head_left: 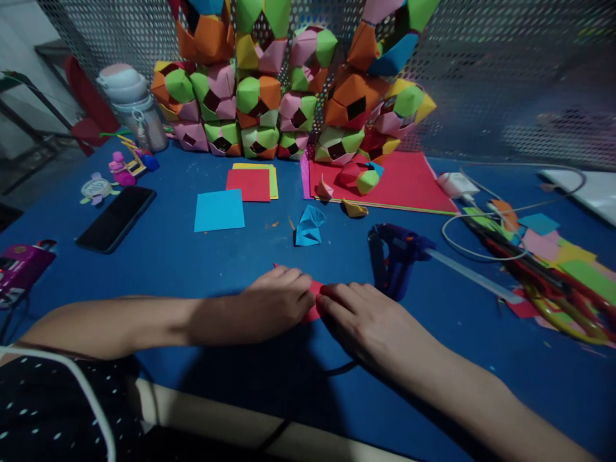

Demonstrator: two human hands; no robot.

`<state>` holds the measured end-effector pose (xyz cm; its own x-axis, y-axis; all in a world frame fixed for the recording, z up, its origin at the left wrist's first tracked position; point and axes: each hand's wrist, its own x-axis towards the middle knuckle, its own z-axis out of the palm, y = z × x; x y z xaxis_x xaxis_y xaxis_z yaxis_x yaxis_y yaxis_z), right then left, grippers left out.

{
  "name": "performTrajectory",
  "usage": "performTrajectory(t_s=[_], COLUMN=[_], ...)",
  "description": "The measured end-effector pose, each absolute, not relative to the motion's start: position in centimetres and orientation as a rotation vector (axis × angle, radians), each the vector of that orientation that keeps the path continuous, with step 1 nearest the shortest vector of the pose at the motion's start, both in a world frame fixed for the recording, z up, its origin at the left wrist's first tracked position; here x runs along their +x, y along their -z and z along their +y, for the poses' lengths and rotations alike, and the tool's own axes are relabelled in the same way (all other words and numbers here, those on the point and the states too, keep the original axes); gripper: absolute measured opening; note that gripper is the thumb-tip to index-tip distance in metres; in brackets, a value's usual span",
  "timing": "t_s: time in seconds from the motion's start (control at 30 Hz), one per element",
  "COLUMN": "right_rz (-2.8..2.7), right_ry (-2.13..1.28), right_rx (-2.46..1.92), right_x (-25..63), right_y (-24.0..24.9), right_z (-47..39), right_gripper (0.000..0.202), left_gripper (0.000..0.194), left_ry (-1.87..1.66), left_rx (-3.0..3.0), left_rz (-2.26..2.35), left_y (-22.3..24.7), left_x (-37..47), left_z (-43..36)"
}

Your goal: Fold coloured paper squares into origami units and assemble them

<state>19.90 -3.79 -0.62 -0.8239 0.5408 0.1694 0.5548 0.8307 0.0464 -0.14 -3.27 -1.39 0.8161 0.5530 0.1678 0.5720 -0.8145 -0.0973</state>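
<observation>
A small red sheet of paper [315,311] lies on the blue table [192,276], mostly covered by both hands. My left hand [274,301] presses on its left part with fingers curled over it. From the right, my right hand [363,314] pinches and presses its right side, fingertips close to the left hand's. Just beyond the hands sits a folded blue paper piece [310,226]. A dark blue glue gun [399,253] with a clear glue stick rests right of it. How the red paper is folded is hidden under the fingers.
Colored paper balls [257,102] are stacked against a perforated metal panel. Blue [220,210] and red paper squares [249,185] lie behind the left hand. A phone [117,219] and bottle [135,106] are at left; scissors [568,314], paper scraps [541,244] and a white cable [447,234] at right.
</observation>
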Motion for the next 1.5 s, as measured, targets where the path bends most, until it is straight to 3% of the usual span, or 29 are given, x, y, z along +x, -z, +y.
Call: performTrajectory(t_s=[0.37, 0.5, 0.6, 0.77, 0.9, 1.03, 1.13, 1.27, 1.43, 1.5], right_rz=[-2.951, -2.967, -2.977, -2.858, -2.784, -2.735, -2.538, -2.198, -1.936, -1.855], right_ry=[0.325, 0.325, 0.221, 0.19, 0.203, 0.119, 0.017, -0.24, -0.841, -0.932], right_rx=[-0.9, -0.973, -1.048, -1.183, -1.187, -1.242, -1.313, -1.395, -1.46, -1.463], right_x=[21.1, 22.2, 22.4, 22.9, 23.2, 23.0, 22.6, 21.7, 20.2, 19.8], right_y=[-0.5, -1.0, -1.5, -2.4, -2.6, -2.7, -3.0, -3.6, -3.2, -2.8], right_z=[-4.1, -4.2, -4.1, -3.9, -3.8, -3.9, -3.7, -3.3, -2.9, -2.8], right_gripper=[0.027, 0.024, 0.019, 0.016, 0.018, 0.021, 0.023, 0.029, 0.033, 0.032], left_gripper=[0.025, 0.018, 0.024, 0.02, 0.044, 0.023, 0.022, 0.014, 0.007, 0.005], left_ry=[0.025, -0.183, -0.151, 0.017, 0.245, 0.299, 0.495, 0.99, 1.184, 1.258], left_rx=[-2.705, -2.737, -2.764, -2.913, -3.135, -3.138, -3.079, -2.864, -2.937, -2.995], left_rz=[-0.751, -0.874, -1.063, -1.098, -0.853, -0.804, -1.051, -1.565, -1.809, -1.851], left_y=[0.9, -0.5, -1.2, -2.1, -1.3, 0.0, -0.5, -2.2, -2.3, -2.0], left_x=[-0.8, -1.1, -1.5, -1.8, -1.2, -0.6, -0.9, -1.5, -0.8, -0.3], left_z=[-3.9, -3.1, -1.9, -1.0, -1.2, -0.3, 0.6, 0.8, -0.4, -0.9])
